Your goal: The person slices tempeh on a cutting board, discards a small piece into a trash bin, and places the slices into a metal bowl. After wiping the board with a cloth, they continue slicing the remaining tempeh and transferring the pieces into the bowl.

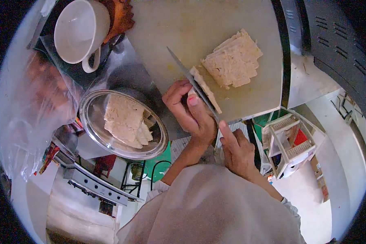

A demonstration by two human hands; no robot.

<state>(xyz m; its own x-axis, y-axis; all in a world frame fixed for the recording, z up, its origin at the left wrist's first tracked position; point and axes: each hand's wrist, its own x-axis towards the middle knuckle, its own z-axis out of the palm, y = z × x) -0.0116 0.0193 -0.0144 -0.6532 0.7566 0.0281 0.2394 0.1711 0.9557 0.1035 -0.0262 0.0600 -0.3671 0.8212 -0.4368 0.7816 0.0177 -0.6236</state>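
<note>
My right hand (238,152) is closed around the handle end of a knife (198,88), whose blade points up and to the left over the cutting board (171,28). My left hand (193,112) is closed at the board's near edge, thumb and fingers gripping a pale piece that looks like tempeh (192,92); most of it is hidden. The blade lies close against this piece, and a thin tempeh slice (206,90) shows on its right side. Farther right, several tempeh slices (234,59) lie overlapping in a stack on the board.
Left of the board, a shiny metal plate (160,142) holds more tempeh slices (124,118). A white mug (75,30) stands at the upper left, near clear plastic bags (40,101). A dark vented appliance (337,36) is at the upper right. Below are a stove (95,185) and a white rack (288,140).
</note>
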